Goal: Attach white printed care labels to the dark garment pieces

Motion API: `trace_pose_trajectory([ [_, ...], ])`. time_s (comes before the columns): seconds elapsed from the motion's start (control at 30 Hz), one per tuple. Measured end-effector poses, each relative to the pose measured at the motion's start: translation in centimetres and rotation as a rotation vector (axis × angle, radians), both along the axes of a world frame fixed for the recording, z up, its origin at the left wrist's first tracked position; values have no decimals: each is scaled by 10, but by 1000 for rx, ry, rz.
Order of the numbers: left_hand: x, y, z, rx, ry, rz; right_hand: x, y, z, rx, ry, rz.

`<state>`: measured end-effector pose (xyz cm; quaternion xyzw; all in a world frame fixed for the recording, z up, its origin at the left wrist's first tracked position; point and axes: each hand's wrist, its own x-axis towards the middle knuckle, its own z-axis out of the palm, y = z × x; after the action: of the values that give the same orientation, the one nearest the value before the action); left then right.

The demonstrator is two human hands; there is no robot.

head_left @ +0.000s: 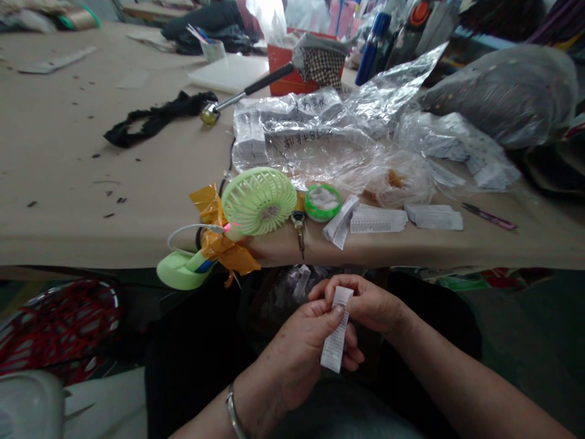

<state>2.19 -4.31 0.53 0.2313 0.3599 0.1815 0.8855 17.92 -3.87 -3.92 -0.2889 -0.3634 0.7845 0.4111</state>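
Observation:
Below the table edge, a narrow white printed label is pinched between my two hands. My left hand is closed on its middle, with the thumb on the printed face and fingers behind it. Fingers of my right hand are closed at the label's upper end. On the table edge above lie stacks of similar labels, with a few more labels fanned at their left. A soldering iron points its tip over the edge, beside a green round tub of white wadding.
A light-green fan with orange tape stands at the table edge. Behind are clear plastic bags, a hammer-like tool, black cloth and a red box. A purple-handled pair of tweezers or cutter lies right. A basket of red cord is lower left.

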Motion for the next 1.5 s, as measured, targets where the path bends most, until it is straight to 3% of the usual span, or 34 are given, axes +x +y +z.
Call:
trace_pose_trajectory([
  [0.1, -3, 2, 1, 5, 23, 17, -1, -3, 10, 105, -200, -111],
  [0.23, -7, 6, 4, 5, 46, 37, 1, -11, 27, 514, -713, -309],
  [0.33, -9, 6, 3, 13, 63, 37, 0, -14, 35, 768, -974, -319],
  [0.47, -10, 4, 0, 13, 51, 42, -6, -13, 35, 863, -1076, -282],
  [0.63, -14, 3, -1, 26, 33, 58, -10, -11, 32, 828, -1048, -373],
  [0.83, -17, 5, -2, 46, 55, 92, -14, -11, 31, 791, -1040, -367],
  [0.9, -18, 6, -2, 61, 79, 99, -16, -9, 31, 660, -962, -376],
  [1.03, -18, 9, -1, 70, 128, 144, -23, -2, 30, 241, -654, -386],
  [1.13, -19, 11, -1, 102, 146, 155, -28, 5, 28, 73, -530, -381],
  [1.33, -23, 16, -4, 255, 230, 160, -35, 15, 28, 88, -536, -403],
  [1.5, -30, 29, -8, 599, 389, 197, -38, 20, 36, 159, -586, -431],
])
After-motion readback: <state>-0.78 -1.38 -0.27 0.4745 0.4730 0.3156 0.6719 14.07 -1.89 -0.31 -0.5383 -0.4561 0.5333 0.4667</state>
